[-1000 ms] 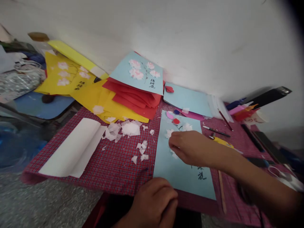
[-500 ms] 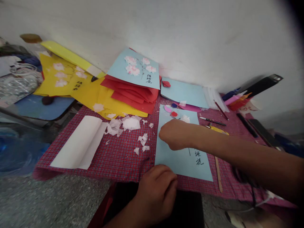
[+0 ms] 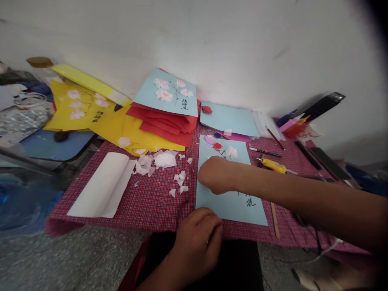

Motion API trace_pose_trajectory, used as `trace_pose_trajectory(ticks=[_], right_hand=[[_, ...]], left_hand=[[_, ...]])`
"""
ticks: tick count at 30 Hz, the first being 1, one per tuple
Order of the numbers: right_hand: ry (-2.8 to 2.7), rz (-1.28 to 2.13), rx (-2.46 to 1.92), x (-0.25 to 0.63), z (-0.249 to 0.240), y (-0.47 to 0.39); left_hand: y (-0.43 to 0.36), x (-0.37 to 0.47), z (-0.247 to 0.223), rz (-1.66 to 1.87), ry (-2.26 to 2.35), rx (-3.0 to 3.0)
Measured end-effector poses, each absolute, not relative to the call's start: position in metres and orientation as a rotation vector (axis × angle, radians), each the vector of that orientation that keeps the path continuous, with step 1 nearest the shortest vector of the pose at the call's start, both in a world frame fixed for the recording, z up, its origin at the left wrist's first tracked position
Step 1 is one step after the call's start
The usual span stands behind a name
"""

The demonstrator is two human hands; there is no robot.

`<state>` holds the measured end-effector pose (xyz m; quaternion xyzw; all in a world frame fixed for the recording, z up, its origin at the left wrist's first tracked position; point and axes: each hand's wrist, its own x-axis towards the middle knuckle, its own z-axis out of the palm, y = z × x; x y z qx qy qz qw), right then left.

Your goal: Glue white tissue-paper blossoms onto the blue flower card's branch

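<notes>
A light blue sheet (image 3: 224, 208) lies at the table's front edge, with black lettering at its lower right and a white paper flower (image 3: 232, 152) near its top. Over the left part of this sheet is my right hand (image 3: 214, 174), its fingers hidden beneath it. My left hand (image 3: 198, 238) rests at the table edge by the sheet's lower left corner, fingers curled; what it holds, if anything, is hidden. Small red (image 3: 217, 145) and purple (image 3: 209, 140) round pieces sit at the top of the sheet. Torn white paper bits (image 3: 165, 159) lie left of it.
A folded white paper (image 3: 97, 186) lies at the left. Behind are yellow sheets (image 3: 113, 125), a red stack (image 3: 169, 125) topped by a blue flower picture (image 3: 151, 95), and another blue sheet (image 3: 230, 117). A yellow glue gun (image 3: 273, 165), pens (image 3: 265, 152) and a wooden stick (image 3: 275, 220) are right.
The view has shifted slightly. My right hand has moved a little left over the sheet, and more of the white flower and the glue gun shows. My left hand stays at the table edge.
</notes>
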<state>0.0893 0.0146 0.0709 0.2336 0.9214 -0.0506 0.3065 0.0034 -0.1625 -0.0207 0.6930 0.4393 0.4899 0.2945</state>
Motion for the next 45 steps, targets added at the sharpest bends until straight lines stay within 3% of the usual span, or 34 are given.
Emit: trace_pose_trajectory(ticks=[3,10,18,23,29,45], right_hand=[[2.416,-0.075,0.586,0.095,0.089,0.018],[2.69,-0.027,1.002,0.153,0.121,0.013],[2.844,-0.408,1.309,0.202,0.066,-0.063],[2.85,-0.813,1.508,0.201,0.027,-0.109],[3.05,-0.746,1.59,0.201,-0.009,-0.115],[3.142,-0.82,1.569,0.205,-0.012,-0.115]], left_hand=[[-0.162,0.003,-0.022,1.322,1.169,1.844],[-0.161,0.004,-0.021,1.322,1.164,1.842],[-0.147,-0.012,-0.001,1.18,1.217,1.92],[-0.103,-0.014,0.006,0.74,1.595,2.218],[-0.069,0.004,0.007,0.402,1.69,2.321],[-0.058,0.009,0.0,0.388,1.768,2.395]])
